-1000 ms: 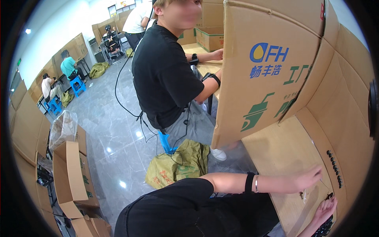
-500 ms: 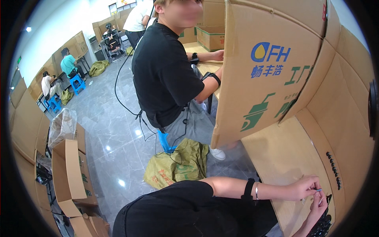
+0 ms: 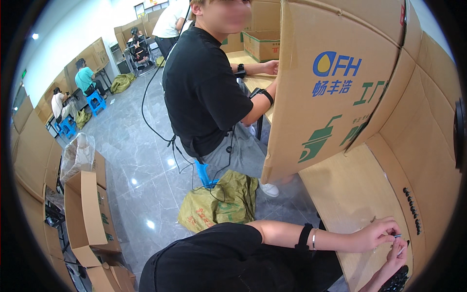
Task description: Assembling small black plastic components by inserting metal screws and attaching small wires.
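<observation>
Over the right part of the desk, my two hands meet fingertip to fingertip. My left hand (image 3: 383,235) is closed in a pinch on a small thin bluish-grey piece (image 3: 398,236), too small to name. Just below it, my right hand (image 3: 393,263) is closed too, its fingers bent around a small whitish piece (image 3: 401,251); whether the two pieces join, I cannot tell. Near my right hand lies a pile of small black parts (image 3: 396,281), partly hidden by my wrist. Several small black parts stand in a row (image 3: 411,210) along the desk's far edge.
Cardboard panels (image 3: 335,97) wall in the wooden desk (image 3: 340,180). Beyond the panel a co-worker in black (image 3: 204,92) sits at another desk. An olive woven sack (image 3: 219,202) lies on the floor, with cables nearby. Open cardboard boxes (image 3: 92,214) stand at left.
My hands have shifted slightly, still together. The bluish-grey piece has moved a little to the right, and the whitish piece shows more clearly in my right fingers.
</observation>
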Demonstrator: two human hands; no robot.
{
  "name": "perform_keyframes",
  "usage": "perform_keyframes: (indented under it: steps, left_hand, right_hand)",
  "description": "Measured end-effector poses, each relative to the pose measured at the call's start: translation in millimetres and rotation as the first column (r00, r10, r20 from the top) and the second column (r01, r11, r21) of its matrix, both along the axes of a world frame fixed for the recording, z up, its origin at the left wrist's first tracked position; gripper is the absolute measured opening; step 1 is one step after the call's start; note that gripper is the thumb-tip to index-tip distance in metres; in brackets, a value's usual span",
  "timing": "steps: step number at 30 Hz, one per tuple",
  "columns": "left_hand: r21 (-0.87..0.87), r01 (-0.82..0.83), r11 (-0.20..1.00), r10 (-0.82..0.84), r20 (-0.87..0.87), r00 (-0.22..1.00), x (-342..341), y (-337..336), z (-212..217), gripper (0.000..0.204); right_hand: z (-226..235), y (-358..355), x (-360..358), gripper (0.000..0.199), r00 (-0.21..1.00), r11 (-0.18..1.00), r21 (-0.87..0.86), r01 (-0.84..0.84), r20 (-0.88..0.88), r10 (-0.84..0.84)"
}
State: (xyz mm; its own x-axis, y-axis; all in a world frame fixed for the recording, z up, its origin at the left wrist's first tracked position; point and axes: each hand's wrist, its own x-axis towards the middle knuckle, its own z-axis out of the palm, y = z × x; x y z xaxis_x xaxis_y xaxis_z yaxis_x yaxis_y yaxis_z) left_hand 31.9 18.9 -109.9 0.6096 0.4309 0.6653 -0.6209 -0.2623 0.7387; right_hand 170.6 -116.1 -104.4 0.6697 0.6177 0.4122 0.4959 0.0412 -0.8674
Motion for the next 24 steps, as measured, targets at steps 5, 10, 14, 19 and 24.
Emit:
perform_keyframes:
  steps: [5,10,14,19,24]
  left_hand:
    - [0.079,-0.034,0.996,0.03,0.055,0.998,-5.7,0.9,3.8,0.019]
    - [0.189,-0.11,0.976,0.091,0.106,0.99,-10.0,-4.1,4.5,0.018]
    - [0.128,-0.116,0.985,0.103,0.107,0.989,-9.9,-12.0,5.5,0.018]
    - [0.28,-0.308,0.909,0.257,0.204,0.945,4.5,-16.9,-1.0,0.013]
    - [0.453,-0.535,0.713,0.556,0.099,0.825,-19.6,39.1,-0.8,0.016]
  right_hand:
    - [-1.2,5.5,-9.0,0.017,0.991,0.998,0.043,-0.036,0.132,0.03]
    - [-0.3,-1.3,-11.3,0.016,0.998,0.999,-0.009,-0.035,0.056,0.035]
    - [1.3,-11.2,-13.9,0.016,0.999,0.999,-0.008,-0.039,-0.016,0.039]
    - [12.2,-14.8,-45.1,0.012,0.991,0.988,0.081,0.131,-0.011,-0.131]
    - [46.1,6.7,-76.1,0.011,0.98,0.98,0.008,0.199,-0.015,-0.199]
